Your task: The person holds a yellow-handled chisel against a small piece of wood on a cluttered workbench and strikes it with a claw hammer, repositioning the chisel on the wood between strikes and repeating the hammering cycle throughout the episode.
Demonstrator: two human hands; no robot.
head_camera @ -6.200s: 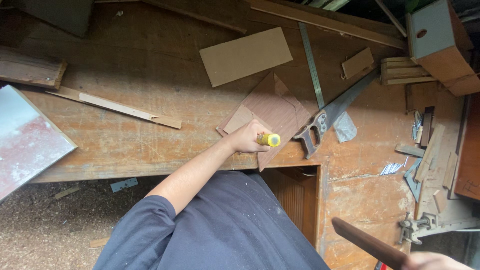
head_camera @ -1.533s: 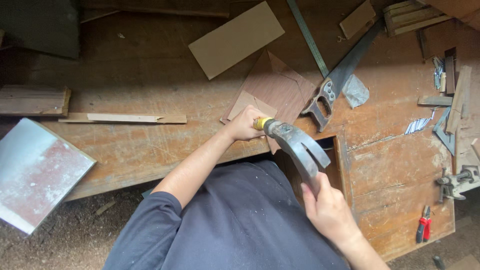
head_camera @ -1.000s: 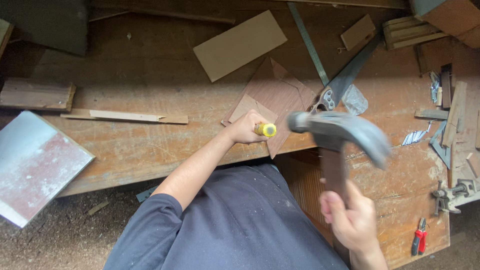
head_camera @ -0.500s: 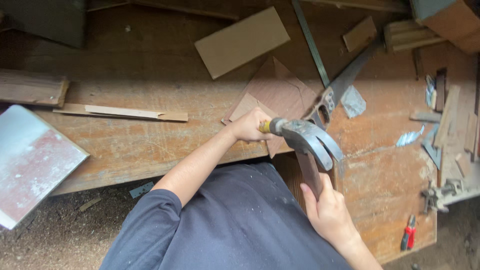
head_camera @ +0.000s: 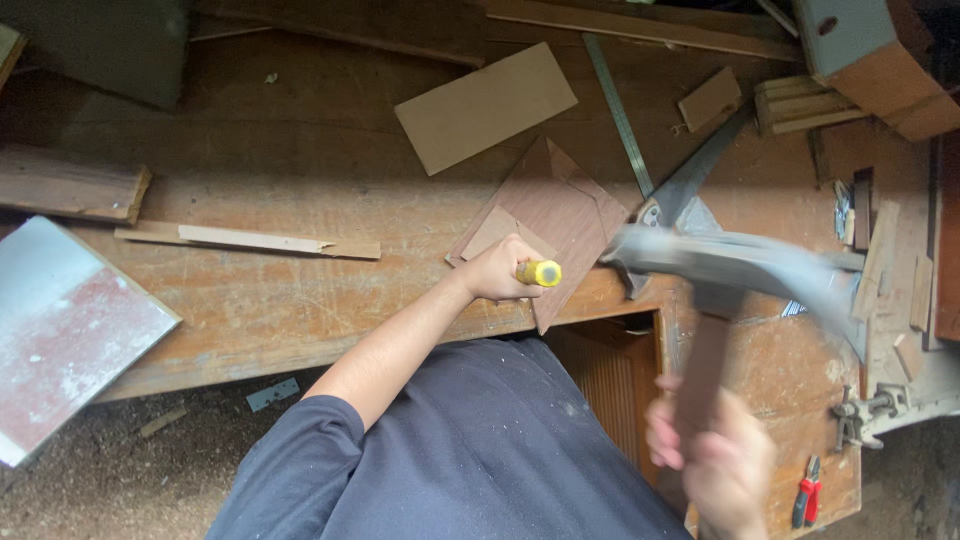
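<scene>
Yellow-handled tool [head_camera: 538, 273]: gripped in left hand [head_camera: 497, 270], fingers wrapped tight round the handle, only the yellow butt end showing; working end hidden under the hand. Set against brown board pieces [head_camera: 550, 215] lying at the front edge of the workbench [head_camera: 300, 300].

Hammer [head_camera: 735, 268]: grey metal head, blurred, raised just right of the yellow handle and apart from it; wooden shaft running down into right hand [head_camera: 712, 455], fist closed round the shaft, also blurred.

Around the boards: tan rectangular panel [head_camera: 486, 106] just behind, lying flat. Metal ruler [head_camera: 618, 112] slanting behind and to the right. Handsaw [head_camera: 685, 190] lying diagonally, its handle end partly covered by the hammer head. Small wood block [head_camera: 711, 98] and stack of slats [head_camera: 800, 104] further back right. Box with a grey side [head_camera: 868, 50] at far right corner.

Left side of bench: thin splintered strip [head_camera: 250, 241], thick plank offcut [head_camera: 70, 187], well apart from the hands. Pale sheet [head_camera: 65, 330] leaning off the front edge.

Right side: wood scraps [head_camera: 885, 262], small clamp [head_camera: 865, 410], red-handled pliers [head_camera: 806, 492] near the right hand.

Below the bench: dark blue shirt [head_camera: 470, 450], sawdust-covered floor [head_camera: 120, 470].
</scene>
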